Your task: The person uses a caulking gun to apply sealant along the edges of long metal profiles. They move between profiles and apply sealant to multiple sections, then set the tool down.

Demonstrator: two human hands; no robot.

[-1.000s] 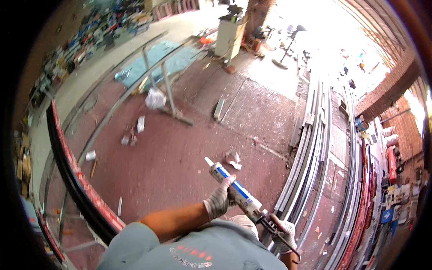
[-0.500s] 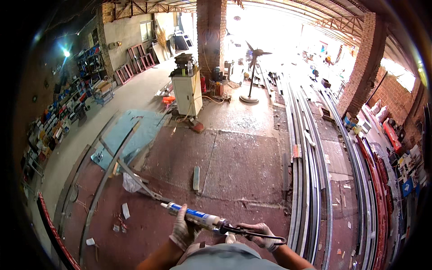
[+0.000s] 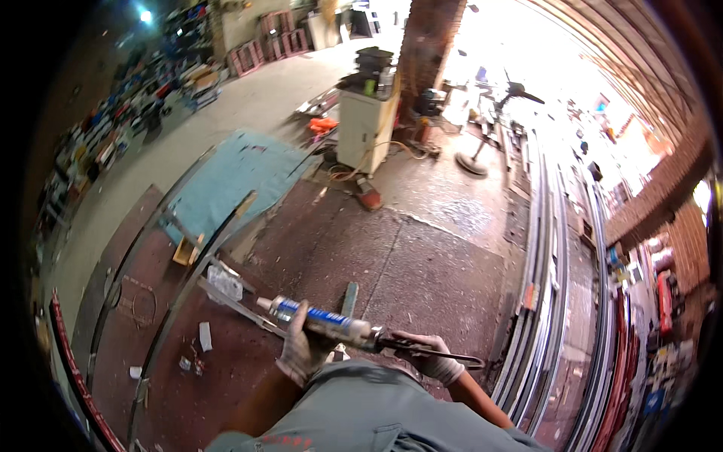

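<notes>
Left hand (image 3: 301,354): gloved, its grip clamped around the front half of the caulk gun's tube, fingers wrapped over the top.
Right hand (image 3: 429,360): gloved, its grip clamped on the handle at the rear of the gun, just behind the tube.
Caulk gun (image 3: 339,325): held level between both grips, above the person's lap; blue and white tube, pale nozzle pointing away from the left grip toward the left.
Rod (image 3: 452,355): thin dark plunger rod sticking out past the right grip to the right.
Metal strip (image 3: 233,305): lies on the floor just beyond the nozzle, ahead of the left grip.
Plastic wrap (image 3: 224,282): crumpled, beside the strip, up and left of the left grip.
Curved frame (image 3: 192,279): dark arc on the floor, well left of the left grip.
Profiles (image 3: 546,286): long pale metal lengths stacked on the floor, right of the right grip.
Cabinet (image 3: 365,128): cream, far ahead of both grips, next to a brick pillar (image 3: 429,38).
Floor (image 3: 422,264): reddish concrete, scraps scattered left of the left grip.
</notes>
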